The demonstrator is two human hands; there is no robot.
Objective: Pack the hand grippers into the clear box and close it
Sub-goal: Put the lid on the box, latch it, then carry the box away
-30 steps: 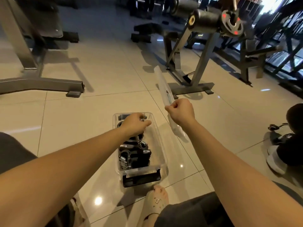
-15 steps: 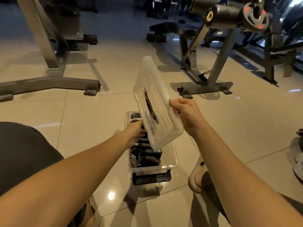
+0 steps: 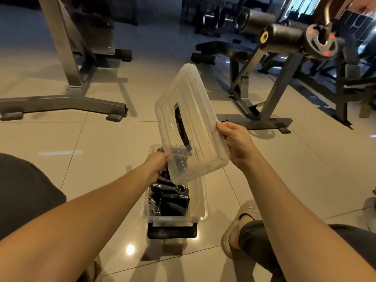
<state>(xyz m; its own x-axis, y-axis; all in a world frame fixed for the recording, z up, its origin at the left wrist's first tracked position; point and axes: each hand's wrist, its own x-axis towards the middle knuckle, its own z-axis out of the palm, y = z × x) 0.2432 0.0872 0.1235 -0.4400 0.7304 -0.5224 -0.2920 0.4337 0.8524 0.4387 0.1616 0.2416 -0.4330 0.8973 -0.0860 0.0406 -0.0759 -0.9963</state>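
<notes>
Above the clear box, the lid is hanging tilted, far end up, near corner overlapping the box opening. R hand is gripping lid's right edge. L hand is touching lid's near-left edge w/ thumb; fingers hidden under it, so can't tell if it's grasping. Hand grippers are lying packed inside the box, on the tiled floor btwn the knees.

Both bare arms reach forward, forearms nearly straight and angling in toward each other. Right hand sits higher and farther out, thumb on top, fingers curled under the right edge of the lid. Left hand is lower and nearer, gripping the lid's near-left edge, knuckles up.
</notes>
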